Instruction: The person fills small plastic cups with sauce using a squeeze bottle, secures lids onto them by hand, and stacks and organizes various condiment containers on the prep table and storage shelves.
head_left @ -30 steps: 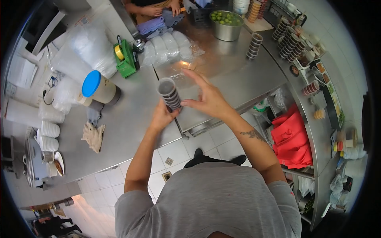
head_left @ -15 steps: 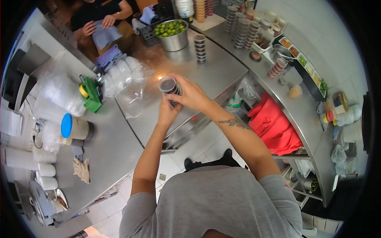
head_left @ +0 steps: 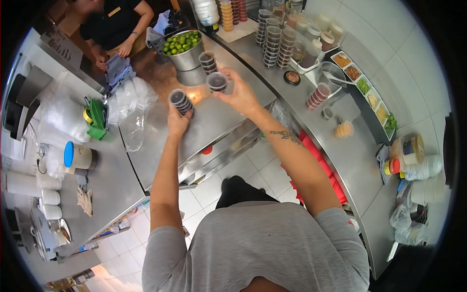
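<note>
A stack of small clear cups with dark contents point(head_left: 180, 100) is in my left hand point(head_left: 178, 121), over the steel counter point(head_left: 204, 121). With thumb and fingers my right hand point(head_left: 239, 95) grips a dark-filled lidded cup point(head_left: 217, 82), apart from that stack and to its right. Just behind this cup a standing stack of similar cups point(head_left: 207, 62) shows its upper part; its lower part is hidden. A steel pot of green limes point(head_left: 184, 50) stands to the left of the standing stack.
A co-worker point(head_left: 116, 24) handles cloths point(head_left: 119, 68) across the counter. Plastic-wrapped lids point(head_left: 129, 100) and a green tape dispenser point(head_left: 97, 120) lie left. More cup stacks point(head_left: 272, 44), a garnish tray point(head_left: 365, 87) and a red-filled stack point(head_left: 318, 95) line the right counter.
My hands have parted: the right now holds one cup away from the left's stack, near the standing stack. The view has turned right, and the counters appear shifted left.
</note>
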### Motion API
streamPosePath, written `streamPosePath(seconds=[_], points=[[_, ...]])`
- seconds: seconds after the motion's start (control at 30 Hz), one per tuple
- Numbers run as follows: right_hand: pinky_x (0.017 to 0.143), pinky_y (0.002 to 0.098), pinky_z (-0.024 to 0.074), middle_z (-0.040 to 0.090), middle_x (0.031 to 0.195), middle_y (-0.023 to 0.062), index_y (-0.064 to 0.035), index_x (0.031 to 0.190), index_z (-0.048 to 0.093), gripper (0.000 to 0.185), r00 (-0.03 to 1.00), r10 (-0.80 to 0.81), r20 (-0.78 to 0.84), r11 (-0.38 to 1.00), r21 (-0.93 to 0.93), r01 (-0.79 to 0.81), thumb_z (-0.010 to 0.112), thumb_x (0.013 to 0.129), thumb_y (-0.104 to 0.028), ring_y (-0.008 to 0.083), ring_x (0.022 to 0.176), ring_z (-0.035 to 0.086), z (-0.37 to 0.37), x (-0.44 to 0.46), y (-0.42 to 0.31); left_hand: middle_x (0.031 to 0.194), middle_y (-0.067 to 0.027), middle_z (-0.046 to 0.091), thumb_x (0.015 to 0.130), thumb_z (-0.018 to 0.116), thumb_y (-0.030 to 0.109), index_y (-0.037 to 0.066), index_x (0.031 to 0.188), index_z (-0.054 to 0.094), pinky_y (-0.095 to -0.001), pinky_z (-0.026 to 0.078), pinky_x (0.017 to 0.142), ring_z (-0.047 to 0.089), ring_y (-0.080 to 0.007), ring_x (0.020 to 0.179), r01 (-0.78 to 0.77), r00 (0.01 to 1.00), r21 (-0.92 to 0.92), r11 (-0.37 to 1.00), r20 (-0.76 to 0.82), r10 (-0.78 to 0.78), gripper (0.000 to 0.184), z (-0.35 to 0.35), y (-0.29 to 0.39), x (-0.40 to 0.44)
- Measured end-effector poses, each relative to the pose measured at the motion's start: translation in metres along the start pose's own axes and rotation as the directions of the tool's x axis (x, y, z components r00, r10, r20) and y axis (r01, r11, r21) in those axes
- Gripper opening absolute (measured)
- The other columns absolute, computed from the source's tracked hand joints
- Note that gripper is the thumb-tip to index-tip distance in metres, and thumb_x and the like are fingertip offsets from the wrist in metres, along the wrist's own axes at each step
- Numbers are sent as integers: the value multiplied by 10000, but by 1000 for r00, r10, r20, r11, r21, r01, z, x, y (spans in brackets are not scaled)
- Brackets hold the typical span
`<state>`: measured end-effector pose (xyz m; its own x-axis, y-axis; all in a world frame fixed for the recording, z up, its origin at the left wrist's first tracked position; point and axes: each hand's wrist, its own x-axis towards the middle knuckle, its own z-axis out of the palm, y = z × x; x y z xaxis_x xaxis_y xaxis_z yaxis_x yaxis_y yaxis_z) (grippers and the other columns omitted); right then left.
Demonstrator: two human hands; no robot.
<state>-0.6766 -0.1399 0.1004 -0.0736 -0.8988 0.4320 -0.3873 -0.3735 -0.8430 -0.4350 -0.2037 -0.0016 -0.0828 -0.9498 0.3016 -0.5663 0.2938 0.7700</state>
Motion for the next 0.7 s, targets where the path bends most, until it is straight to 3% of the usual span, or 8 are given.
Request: streamPosePath(seconds=[0.13, 0.23, 0.33, 0.4, 0.47, 0.5, 0.6, 0.7], points=[[798, 336, 489, 615, 1187, 159, -94, 1283, 457, 688, 996, 89, 22, 988, -129, -85, 814, 707, -213, 264, 967, 634, -18, 6, 57, 1017, -158, 683, 753, 760, 111, 67, 1295, 380, -372, 500, 811, 669, -294, 928, 46, 999, -39, 998, 9, -46, 663, -2, -16, 37], [928, 416, 465, 599, 1187, 219, -88, 1267, 448, 660, 987, 156, 46, 980, -136, -149, 793, 708, -156, 369, 1126, 575, -21, 16, 92, 1032, -173, 675, 756, 774, 139, 26, 1306, 363, -376, 504, 807, 668, -299, 943, -45, 999, -101, 994, -28, 42, 696, 0, -44, 62], [942, 426, 456, 581, 1215, 238, -87, 1295, 436, 690, 922, 285, 263, 953, -184, -242, 786, 704, -153, 367, 1140, 565, -30, 28, 115, 1080, -198, 656, 762, 777, 144, -7, 1306, 375, -384, 510, 822, 662, -309, 967, 40, 993, -16, 999, -112, -42, 693, -11, -28, 54], [933, 400, 461, 558, 1272, 199, -117, 1380, 412, 741, 937, 142, 320, 964, -258, -58, 762, 727, -145, 341, 1157, 564, -46, 41, 113, 1138, -212, 632, 765, 775, 134, -14, 1337, 382, -386, 515, 844, 649, -322, 1012, 101, 994, 311, 945, -71, -83, 710, -19, -50, 37], [926, 370, 464, 518, 1338, 171, -147, 1408, 423, 743, 939, 106, 327, 970, -241, -26, 763, 747, -149, 313, 1180, 559, -62, 63, 86, 1164, -226, 611, 758, 783, 125, -13, 1379, 365, -360, 520, 831, 639, -335, 1018, 312, 891, 251, 916, 256, -374, 761, -12, -26, 28], [873, 363, 498, 484, 1389, 138, -196, 1372, 499, 607, 939, -190, 286, 952, -178, 247, 702, 803, -134, 287, 1164, 572, -60, 78, 89, 1144, -223, 618, 742, 793, 125, -14, 1384, 365, -345, 521, 793, 641, -318, 961, 188, 956, 115, 976, 207, -208, 784, 10, -13, 27], [864, 356, 510, 484, 1403, 91, -236, 1311, 565, 473, 897, -89, 433, 939, -264, 221, 649, 856, -143, 259, 1166, 573, -46, 114, 51, 1020, -179, 640, 700, 816, 128, -15, 1386, 385, -327, 507, 682, 603, -248, 767, -122, 988, -149, 981, 79, 135, 822, 65, 31, 57], [890, 359, 503, 502, 1390, 33, -235, 1257, 606, 383, 884, -144, 445, 915, -280, 290, 617, 883, -151, 244, 1155, 576, -23, 130, 59, 911, -134, 624, 684, 819, 128, -15, 1280, 470, -343, 495, 648, 565, -227, 700, 55, 973, -61, 997, 227, -40, 706, 88, 39, 84]])
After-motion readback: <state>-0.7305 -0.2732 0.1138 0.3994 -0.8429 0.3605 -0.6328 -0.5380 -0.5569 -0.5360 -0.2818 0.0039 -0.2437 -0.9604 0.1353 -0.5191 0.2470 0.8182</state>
